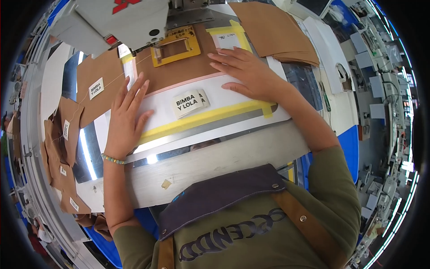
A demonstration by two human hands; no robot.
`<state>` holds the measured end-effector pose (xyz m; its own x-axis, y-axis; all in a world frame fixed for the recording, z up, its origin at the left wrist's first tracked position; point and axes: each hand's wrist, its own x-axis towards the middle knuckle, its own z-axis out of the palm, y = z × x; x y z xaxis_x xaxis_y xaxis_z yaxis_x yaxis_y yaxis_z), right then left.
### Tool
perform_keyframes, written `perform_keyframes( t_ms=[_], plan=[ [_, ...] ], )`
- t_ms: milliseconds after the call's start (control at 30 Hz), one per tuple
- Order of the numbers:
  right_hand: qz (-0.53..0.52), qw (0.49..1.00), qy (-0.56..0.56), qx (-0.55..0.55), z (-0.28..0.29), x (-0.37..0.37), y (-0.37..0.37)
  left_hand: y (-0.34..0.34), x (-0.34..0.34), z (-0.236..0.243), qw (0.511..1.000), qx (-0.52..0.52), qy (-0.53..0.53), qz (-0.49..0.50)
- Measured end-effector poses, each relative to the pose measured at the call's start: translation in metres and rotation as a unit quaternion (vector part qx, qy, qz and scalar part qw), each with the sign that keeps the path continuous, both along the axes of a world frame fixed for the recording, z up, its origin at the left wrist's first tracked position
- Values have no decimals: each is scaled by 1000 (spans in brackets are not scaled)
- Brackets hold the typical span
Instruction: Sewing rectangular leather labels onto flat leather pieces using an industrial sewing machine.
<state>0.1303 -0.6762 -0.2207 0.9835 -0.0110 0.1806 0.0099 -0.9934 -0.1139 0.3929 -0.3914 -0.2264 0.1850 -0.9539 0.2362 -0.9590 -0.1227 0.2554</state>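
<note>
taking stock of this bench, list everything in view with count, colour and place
machine head: one, white, upper left
frame: one, yellow, near machine head
brown panel: one, brown, under frame
white card: one, white, yellow-edged, right of frame
white board: one, white, yellow-taped, between hands
loose labels: at least two, off-white, on board
labelled pieces: at least four, brown, left
stack: one, brown, upper right
table: one, grey, beneath board
background equipment: too small to count
apron: one, dark, lower middle
shirt: one, green, bottom
bracelet: one, multicoloured, left wrist
left hand: one, bare, board's left
right hand: one, bare, board's right
</note>
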Motion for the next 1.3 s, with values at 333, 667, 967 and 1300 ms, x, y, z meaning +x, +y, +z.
perform_keyframes(
  t_ms=[333, 667, 967, 1300],
  plan=[
    [-10, 999, 37, -8, -4, -5, 0, 1, 3, 5, 1000, 30, -1, -6],
    [-23, 999, 33, -14, -2, -4, 0, 0, 4, 1, 1000, 19, 9, 5],
    [10, 998, 47, 52, 3, -3, 3, 2, 4, 1, 999, 43, -29, 3],
    [9, 999, 38, 30, 4, -2, 4, 3, 4, 2, 999, 15, 18, 24]
  ],
)
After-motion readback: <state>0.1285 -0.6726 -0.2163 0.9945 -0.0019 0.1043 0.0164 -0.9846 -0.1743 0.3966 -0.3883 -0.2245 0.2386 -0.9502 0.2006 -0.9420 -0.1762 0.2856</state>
